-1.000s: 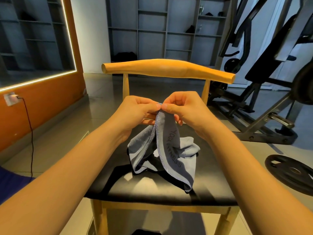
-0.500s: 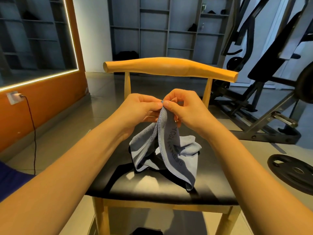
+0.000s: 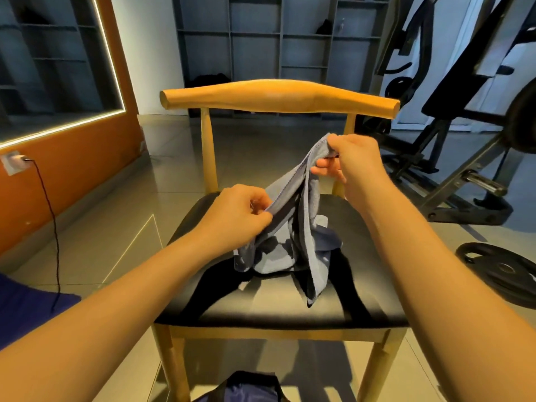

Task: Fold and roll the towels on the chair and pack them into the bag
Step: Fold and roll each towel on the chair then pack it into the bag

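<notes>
Two hands now work apart along one edge of the grey-blue towel (image 3: pixel 290 242). The right hand (image 3: pixel 351 163) is raised toward 1 o'clock and pinches a corner between thumb and curled fingers. The left hand (image 3: pixel 240 210) sits lower, toward 9 o'clock of the cloth, and pinches the same hem further down. The stitched edge runs taut between them. The rest of the towel hangs in a loose bunch, its lower folds resting on the black seat of the chair (image 3: pixel 362 271) near the seat's middle.

This looks like the step of finding and spreading an edge. With one side drawn straight, the towel can probably be opened flat on the seat before any fold. No fold or roll is yet made. A dark blue bag (image 3: pixel 246 387) shows at 6 o'clock, on the floor below the seat's front rail; only its top is in view, so I cannot tell whether it holds anything.

Half a second earlier both hands met at a single point on the hem, fingertips nearly touching, at the middle of the view. Since then the right hand has gone up and outward, the left has slid down the edge, and the hanging cloth has lifted and stretched.
</notes>
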